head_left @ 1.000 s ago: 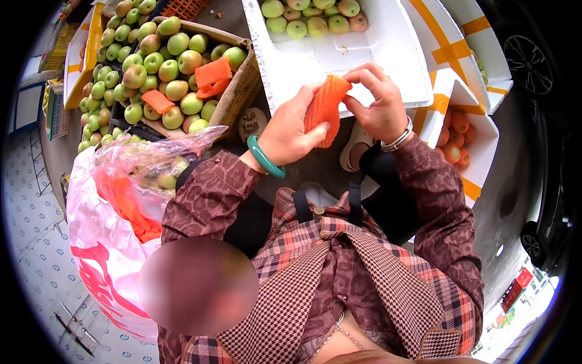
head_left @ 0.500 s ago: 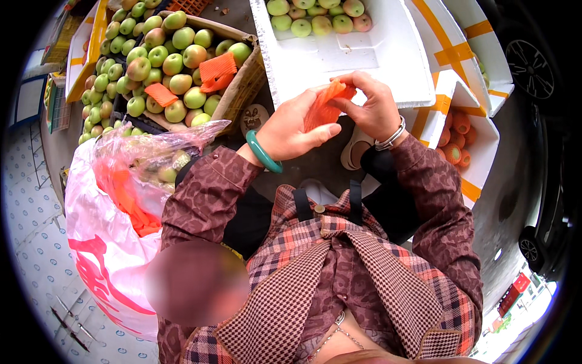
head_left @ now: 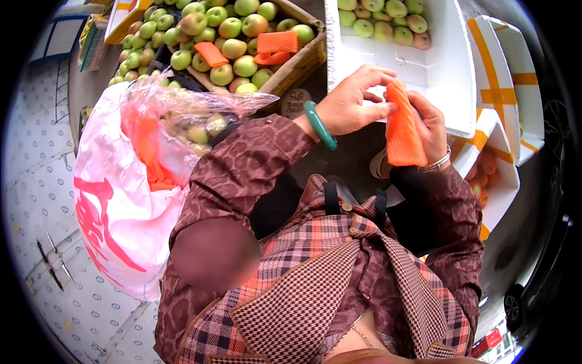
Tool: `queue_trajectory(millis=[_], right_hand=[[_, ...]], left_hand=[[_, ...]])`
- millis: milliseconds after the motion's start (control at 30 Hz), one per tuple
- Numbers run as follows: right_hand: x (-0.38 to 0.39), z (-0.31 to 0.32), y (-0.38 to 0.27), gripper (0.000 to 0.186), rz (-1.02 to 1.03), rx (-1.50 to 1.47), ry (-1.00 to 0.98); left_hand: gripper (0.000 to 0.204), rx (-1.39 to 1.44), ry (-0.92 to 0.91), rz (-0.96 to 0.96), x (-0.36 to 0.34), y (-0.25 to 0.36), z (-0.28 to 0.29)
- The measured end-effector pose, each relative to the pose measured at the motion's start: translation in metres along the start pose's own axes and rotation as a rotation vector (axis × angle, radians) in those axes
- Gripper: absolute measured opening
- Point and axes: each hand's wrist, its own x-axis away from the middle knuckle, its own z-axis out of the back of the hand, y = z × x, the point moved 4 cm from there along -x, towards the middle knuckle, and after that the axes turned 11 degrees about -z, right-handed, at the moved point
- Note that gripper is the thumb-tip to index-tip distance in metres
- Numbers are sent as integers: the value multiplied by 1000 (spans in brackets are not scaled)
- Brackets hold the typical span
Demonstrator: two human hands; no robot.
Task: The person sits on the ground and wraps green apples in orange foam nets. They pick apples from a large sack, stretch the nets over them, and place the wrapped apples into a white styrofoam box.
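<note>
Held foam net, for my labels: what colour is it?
The foam net is orange, clearest in head view.

Some fingers of the right hand [head_left: 434, 126] are hidden behind the orange foam net [head_left: 404, 130], and whether anything is enclosed in the net cannot be told. Beyond the net, the white foam box [head_left: 447, 79] is cut off by the top edge, as is the apple crate [head_left: 305, 62] leftward. Below the net, a pale shoe [head_left: 377, 164] is partly covered. To its lower left, a sleeve is masked by a round blur [head_left: 216, 255].
</note>
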Motion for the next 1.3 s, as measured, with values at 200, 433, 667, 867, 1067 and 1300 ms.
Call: queue_trajectory(millis=[200, 433, 667, 867, 1067, 1300], right_hand=[[-6, -2, 6, 19, 27, -227, -2], [-1, -7, -7, 21, 47, -523, -147], [28, -37, 2, 55, -379, -997, -518], [31, -34, -5, 51, -319, -878, -561], [31, -33, -23, 39, -212, -972, -349], [32, -27, -13, 49, -250, -974, -595]], left_hand=[[14, -26, 104, -10, 1, 11, 10], [18, 582, 217, 217, 6, -10, 6], [22, 704, 155, 264, 6, -11, -4], [19, 754, 88, 321, 12, -18, -16], [35, 148, -14, 101, 13, -12, -10], [22, 813, -11, 306, 16, -35, -17]])
